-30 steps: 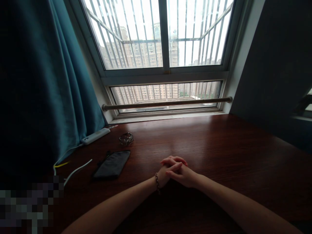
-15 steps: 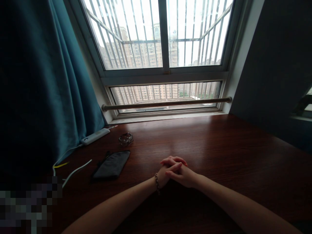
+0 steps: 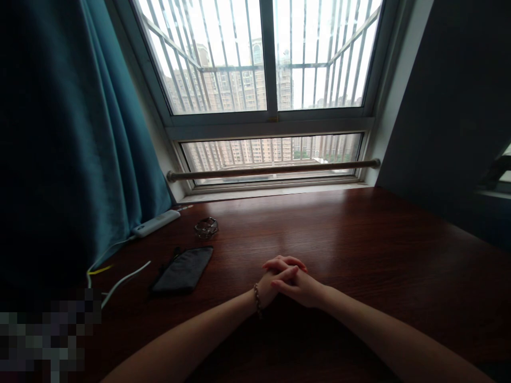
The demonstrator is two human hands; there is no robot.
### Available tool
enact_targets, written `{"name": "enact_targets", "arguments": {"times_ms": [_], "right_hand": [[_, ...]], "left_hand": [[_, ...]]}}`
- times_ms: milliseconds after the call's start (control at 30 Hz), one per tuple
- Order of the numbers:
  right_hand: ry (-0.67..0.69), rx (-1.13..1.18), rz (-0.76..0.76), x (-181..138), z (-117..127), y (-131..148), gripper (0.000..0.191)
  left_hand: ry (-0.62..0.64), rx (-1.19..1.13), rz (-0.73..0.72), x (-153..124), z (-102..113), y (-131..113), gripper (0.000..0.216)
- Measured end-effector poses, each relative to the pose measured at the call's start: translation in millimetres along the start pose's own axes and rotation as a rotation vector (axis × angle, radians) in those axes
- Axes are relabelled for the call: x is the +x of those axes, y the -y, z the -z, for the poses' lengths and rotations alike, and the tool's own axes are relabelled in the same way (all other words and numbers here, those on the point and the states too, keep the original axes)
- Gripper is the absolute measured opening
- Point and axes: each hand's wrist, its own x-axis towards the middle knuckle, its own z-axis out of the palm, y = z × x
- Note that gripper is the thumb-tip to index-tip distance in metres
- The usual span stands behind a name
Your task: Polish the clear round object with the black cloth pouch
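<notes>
- Our left hand (image 3: 268, 285) and right hand (image 3: 297, 284) rest clasped together on the worktop (image 3: 359, 239), near its middle, fingers (image 3: 285, 274) interlaced and curled shut on each other, holding no object.
- A beaded bracelet (image 3: 257, 300) sits on the left wrist.
- Nearest to the hands, off to the left and apart from them, lies a dark soft pouch (image 3: 182, 271), flat on the wood.
- Beyond the pouch, a small metal ring-shaped piece (image 3: 206, 227) and a white power strip (image 3: 156, 222), with its white cable (image 3: 123, 279) trailing by the teal curtain (image 3: 80, 159).
- As we judge it, keeping this rest well means forearms down, hands steady and well clear of the cable.
</notes>
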Motion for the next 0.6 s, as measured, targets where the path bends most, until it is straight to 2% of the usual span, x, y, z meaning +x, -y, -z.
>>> {"name": "enact_targets", "arguments": {"times_ms": [600], "right_hand": [[0.008,0.0,-0.012,-0.8,-1.1,0.5,0.04]], "left_hand": [[-0.012,0.025,-0.015,-2.2,-1.1,-3.6,0.029]]}}
